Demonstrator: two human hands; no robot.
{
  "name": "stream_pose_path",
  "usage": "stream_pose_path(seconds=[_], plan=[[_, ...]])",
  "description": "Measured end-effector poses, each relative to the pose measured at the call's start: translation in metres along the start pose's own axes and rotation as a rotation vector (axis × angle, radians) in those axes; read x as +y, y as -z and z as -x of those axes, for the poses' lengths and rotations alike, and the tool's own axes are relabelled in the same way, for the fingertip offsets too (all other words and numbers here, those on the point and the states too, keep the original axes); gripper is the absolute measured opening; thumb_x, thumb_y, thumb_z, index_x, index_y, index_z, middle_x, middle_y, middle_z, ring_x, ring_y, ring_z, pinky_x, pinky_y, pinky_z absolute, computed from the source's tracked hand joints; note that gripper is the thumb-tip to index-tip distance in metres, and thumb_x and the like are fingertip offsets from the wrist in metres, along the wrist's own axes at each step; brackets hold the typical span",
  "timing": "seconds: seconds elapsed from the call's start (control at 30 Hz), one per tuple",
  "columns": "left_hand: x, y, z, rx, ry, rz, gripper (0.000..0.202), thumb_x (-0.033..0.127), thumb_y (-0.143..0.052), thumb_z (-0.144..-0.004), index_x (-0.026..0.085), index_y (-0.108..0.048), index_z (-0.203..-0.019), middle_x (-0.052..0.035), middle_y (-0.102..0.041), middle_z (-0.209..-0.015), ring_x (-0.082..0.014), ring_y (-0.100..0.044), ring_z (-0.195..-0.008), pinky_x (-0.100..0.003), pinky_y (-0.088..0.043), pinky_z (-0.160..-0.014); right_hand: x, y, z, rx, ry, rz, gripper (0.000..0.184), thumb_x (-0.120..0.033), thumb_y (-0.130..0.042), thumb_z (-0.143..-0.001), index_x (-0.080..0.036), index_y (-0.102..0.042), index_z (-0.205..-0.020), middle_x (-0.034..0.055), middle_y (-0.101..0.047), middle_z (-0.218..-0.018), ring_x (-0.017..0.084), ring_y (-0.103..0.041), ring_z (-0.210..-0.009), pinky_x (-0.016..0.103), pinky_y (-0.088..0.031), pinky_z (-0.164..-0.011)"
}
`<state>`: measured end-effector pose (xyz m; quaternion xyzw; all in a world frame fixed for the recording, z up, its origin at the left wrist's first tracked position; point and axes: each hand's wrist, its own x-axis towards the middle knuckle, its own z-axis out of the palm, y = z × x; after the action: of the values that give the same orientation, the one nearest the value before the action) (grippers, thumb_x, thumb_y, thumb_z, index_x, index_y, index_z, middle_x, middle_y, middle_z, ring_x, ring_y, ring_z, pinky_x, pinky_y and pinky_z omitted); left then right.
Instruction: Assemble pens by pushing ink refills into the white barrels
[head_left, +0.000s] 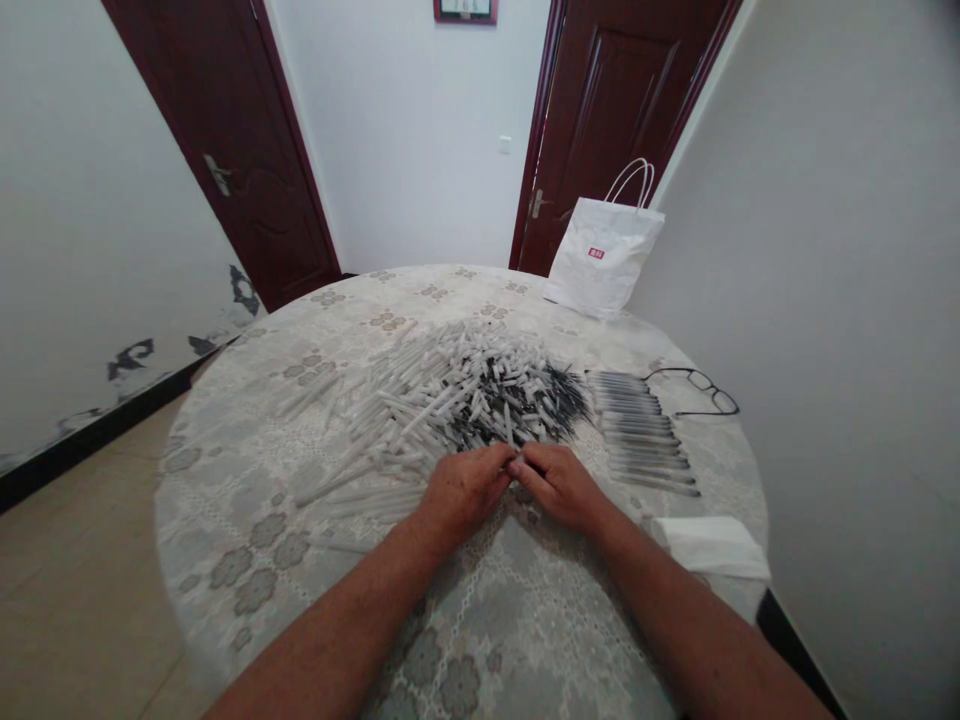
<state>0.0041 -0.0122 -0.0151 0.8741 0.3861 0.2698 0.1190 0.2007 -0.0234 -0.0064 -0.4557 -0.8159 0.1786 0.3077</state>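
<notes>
Pen parts (pixel 457 385), many and loose, lie heaped at the centre of the frame; white tubes spread toward the left of the heap, short white pieces and thin black pieces are mixed at its right. The surface (pixel 525 640) beneath is round and covered by a patterned cloth (pixel 247 470); a white paper bag (pixel 604 260) with a small red label stands at its far edge, upper right of the frame. Right of the heap, a row of pens (pixel 649 430) lies side by side; a white sheet (pixel 709 545) lies below it, lower right. The left hand (pixel 469 490) and right hand (pixel 559 482) meet at the near edge of the heap; the fingers of both are pinched, without visible gap, on a pale slender piece (pixel 508 424), its lower end hidden by the fingertips; dark-framed glasses (pixel 709 392) lie just beside the row, right of the frame.
</notes>
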Motion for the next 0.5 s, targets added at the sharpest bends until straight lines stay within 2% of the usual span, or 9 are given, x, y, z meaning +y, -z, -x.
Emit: stream_pose_path(seconds=[0.13,0.23,0.37,0.5], plan=[[0.003,0.002,0.0,0.011,-0.007,0.015,0.014,0.026,-0.052,-0.097,0.02,-0.061,-0.106,-0.0039,-0.071,-0.086,-0.0192,-0.068,-0.079,-0.028,-0.046,-0.067,-0.004,0.002,0.002,0.02,0.076,0.054,0.032,-0.036,-0.049,-0.101,-0.02,-0.054,-0.073,-0.0001,-0.052,-0.068,0.015,-0.049,-0.065,0.027,-0.033,-0.062],[0.006,0.005,-0.001,0.098,-0.008,0.091,0.017,0.026,-0.05,-0.099,0.019,-0.061,-0.108,-0.006,-0.071,-0.093,-0.0196,-0.067,-0.085,-0.029,-0.048,-0.075,-0.006,0.003,0.004,0.048,0.113,0.037,0.027,-0.033,-0.045,-0.102,-0.02,-0.06,-0.085,0.0031,-0.059,-0.078,0.017,-0.055,-0.074,0.027,-0.039,-0.068],[0.006,0.012,-0.004,0.25,0.054,0.2,0.017,0.026,-0.051,-0.098,0.017,-0.063,-0.107,-0.0088,-0.069,-0.103,-0.0198,-0.065,-0.095,-0.031,-0.048,-0.087,-0.003,0.0,0.004,0.127,0.072,0.092,0.02,-0.026,-0.046,-0.101,-0.019,-0.064,-0.097,0.0046,-0.062,-0.085,0.018,-0.059,-0.081,0.028,-0.043,-0.075],[0.003,0.015,-0.007,0.268,0.179,0.253,0.017,0.028,-0.054,-0.096,0.019,-0.066,-0.104,-0.0066,-0.07,-0.098,-0.019,-0.065,-0.089,-0.031,-0.048,-0.084,0.007,-0.004,0.003,0.115,-0.002,0.252,0.019,-0.024,-0.049,-0.099,-0.018,-0.065,-0.106,0.0068,-0.064,-0.094,0.019,-0.061,-0.088,0.029,-0.045,-0.08]])
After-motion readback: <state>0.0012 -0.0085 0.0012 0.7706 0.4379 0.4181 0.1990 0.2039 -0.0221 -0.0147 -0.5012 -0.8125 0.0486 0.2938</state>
